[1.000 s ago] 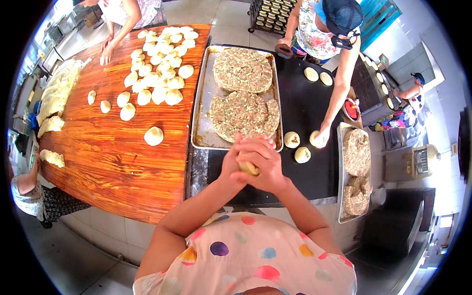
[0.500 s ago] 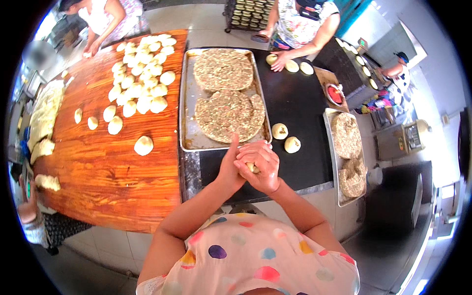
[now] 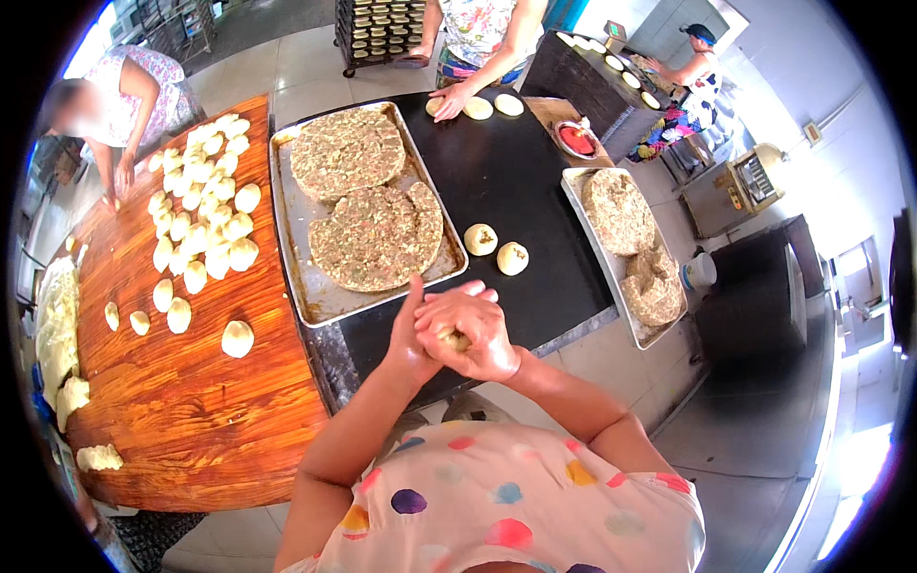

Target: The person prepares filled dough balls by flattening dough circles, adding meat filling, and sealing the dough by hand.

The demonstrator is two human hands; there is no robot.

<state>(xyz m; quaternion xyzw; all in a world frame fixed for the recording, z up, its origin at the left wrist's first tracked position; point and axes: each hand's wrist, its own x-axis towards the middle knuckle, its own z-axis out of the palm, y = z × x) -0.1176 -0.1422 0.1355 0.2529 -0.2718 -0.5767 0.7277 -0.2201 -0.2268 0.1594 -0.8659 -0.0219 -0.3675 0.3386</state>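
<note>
My left hand point(image 3: 409, 336) and my right hand point(image 3: 475, 332) are clasped together above the near edge of the black worktop point(image 3: 564, 286). Between them they enclose a filled dough ball point(image 3: 457, 340), of which only a small pale part shows. The left thumb points up; the right fingers curl over the ball. Just beyond my hands is a metal tray point(image 3: 310, 307) with two thick slabs of chopped, speckled filling point(image 3: 377, 237). Two filled dough balls point(image 3: 512, 258) sit to the right of that tray, brownish filling showing on top.
Many dough pieces point(image 3: 205, 205) are scattered on the wooden table point(image 3: 210, 411) at left. A second filling tray point(image 3: 626, 320) stands at right, near a bowl of red stuff point(image 3: 577, 140). Across the worktop a co-worker's hand point(image 3: 451, 100) presses a round; another person leans at far left.
My view has turned, so the tables appear shifted left and tilted. Both hands remain wrapped around the dough ball, with the right fingers now curled more tightly over it.
</note>
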